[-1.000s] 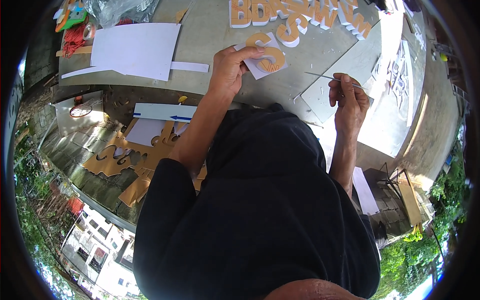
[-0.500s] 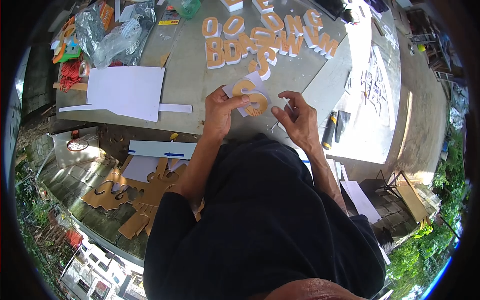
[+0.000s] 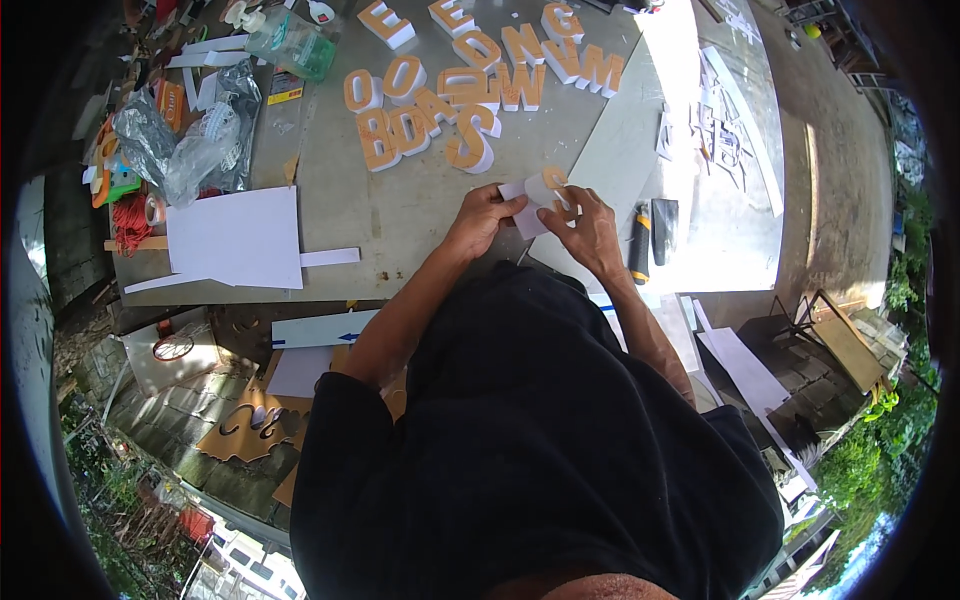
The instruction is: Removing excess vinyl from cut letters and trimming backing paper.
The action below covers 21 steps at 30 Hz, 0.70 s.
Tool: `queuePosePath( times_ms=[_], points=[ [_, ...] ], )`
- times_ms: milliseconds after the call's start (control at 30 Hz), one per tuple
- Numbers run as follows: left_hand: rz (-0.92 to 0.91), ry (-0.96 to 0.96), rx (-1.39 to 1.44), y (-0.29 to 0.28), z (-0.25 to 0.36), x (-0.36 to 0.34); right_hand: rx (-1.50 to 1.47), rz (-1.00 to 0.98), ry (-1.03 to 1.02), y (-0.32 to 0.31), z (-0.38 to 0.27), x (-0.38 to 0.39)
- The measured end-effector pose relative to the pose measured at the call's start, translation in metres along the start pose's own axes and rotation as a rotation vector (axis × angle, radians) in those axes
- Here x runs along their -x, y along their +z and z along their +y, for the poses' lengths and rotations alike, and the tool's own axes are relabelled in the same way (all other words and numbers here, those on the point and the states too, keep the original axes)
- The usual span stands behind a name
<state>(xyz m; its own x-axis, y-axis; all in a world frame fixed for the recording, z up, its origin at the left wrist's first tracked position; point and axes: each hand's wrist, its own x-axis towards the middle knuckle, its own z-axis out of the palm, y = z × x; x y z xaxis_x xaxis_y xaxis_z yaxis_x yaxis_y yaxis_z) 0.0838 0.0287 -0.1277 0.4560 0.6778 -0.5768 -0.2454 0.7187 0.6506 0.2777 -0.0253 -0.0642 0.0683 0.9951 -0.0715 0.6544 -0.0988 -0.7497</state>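
Above the worktop [image 3: 400, 215] edge, left hand [image 3: 480, 215] and right hand [image 3: 585, 225] held a small white-and-orange cutout letter [image 3: 535, 190], fingers pinching its edges, probably to steady it. Finished letters [image 3: 470, 85] lay grouped well beyond; a utility knife [image 3: 638, 245] lay just beside the right hand.

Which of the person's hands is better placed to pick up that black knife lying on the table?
Probably the right hand: the black knife lies just beside it, while the left hand is farther off.

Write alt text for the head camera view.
Both hands, left hand and right hand, hold a small white-and-orange foam piece above a grey worktable. Orange cut-out letters lie beyond, a white sheet to the left.
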Motion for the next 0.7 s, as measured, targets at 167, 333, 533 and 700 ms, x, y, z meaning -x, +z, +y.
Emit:
queuePosePath(
  times_ms=[167, 333, 533, 700],
  points=[
    [0.017, -0.065, -0.180, -0.003, -0.008, -0.023, 0.016, 0.122, 0.225, -0.020, 0.037, -0.008],
    [-0.018, -0.085, -0.261, 0.000, -0.007, -0.038, 0.160, 0.206, 0.169, -0.033, 0.066, -0.033],
    [-0.039, -0.100, -0.350, 0.009, -0.020, -0.047, 0.368, 0.136, 0.215, -0.021, 0.107, -0.049],
    [-0.042, -0.057, -0.404, 0.007, -0.031, -0.046, 0.347, 0.141, 0.200, -0.019, 0.123, -0.045]
  ],
)
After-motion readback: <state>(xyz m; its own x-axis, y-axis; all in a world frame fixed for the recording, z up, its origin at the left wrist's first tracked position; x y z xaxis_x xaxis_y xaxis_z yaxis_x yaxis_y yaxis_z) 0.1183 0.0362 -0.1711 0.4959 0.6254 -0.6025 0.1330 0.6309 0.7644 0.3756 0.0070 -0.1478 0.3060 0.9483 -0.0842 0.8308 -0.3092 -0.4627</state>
